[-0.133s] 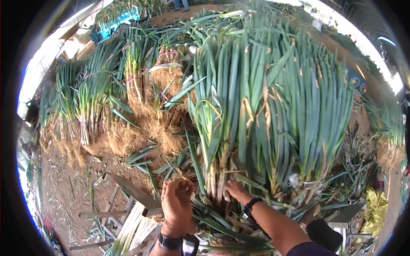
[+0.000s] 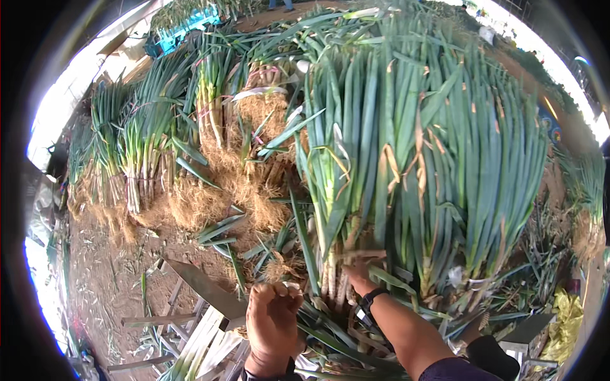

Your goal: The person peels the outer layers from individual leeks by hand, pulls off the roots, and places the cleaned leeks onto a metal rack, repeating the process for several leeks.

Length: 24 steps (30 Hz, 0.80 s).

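left hand [image 2: 273,327] curled, contents unclear; right hand [image 2: 359,279] at green onion stalks [image 2: 329,276], grip hidden; best support bases gently.

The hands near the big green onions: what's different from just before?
The left hand moved a little lower in the picture, toward the person. The whole view shifted too, so the green onions appear slightly farther right. No grab or release is clear. The right hand stayed by the pale stems.
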Available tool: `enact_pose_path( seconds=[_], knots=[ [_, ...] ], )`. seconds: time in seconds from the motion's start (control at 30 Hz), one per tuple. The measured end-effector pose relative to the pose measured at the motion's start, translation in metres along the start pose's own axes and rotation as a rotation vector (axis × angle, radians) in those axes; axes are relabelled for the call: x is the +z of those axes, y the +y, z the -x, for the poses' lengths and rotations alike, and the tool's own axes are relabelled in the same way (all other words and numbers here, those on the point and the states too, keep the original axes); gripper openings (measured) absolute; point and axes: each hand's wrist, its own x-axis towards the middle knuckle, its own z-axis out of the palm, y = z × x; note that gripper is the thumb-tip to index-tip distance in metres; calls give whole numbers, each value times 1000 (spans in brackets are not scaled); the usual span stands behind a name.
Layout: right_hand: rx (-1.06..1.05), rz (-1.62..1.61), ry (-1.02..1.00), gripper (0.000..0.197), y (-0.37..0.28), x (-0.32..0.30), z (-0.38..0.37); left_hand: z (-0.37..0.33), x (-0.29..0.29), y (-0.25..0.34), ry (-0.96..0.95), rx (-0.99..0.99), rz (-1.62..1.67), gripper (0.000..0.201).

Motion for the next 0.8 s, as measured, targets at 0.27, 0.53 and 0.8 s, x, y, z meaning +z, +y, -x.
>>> enact_pose_path(
  seconds=[0.27,0.53,0.8],
  knots=[
    [20,241,194,36,-72,25,9,0,-16,6,-21,-113,78,19],
    [277,-212,21,50,-80,20,15,15,-15,1,18,-130,110,19],
    [-30,-283,92,25,-70,7,29,10,-5,-8,-51,-163,128,20]
  ],
)
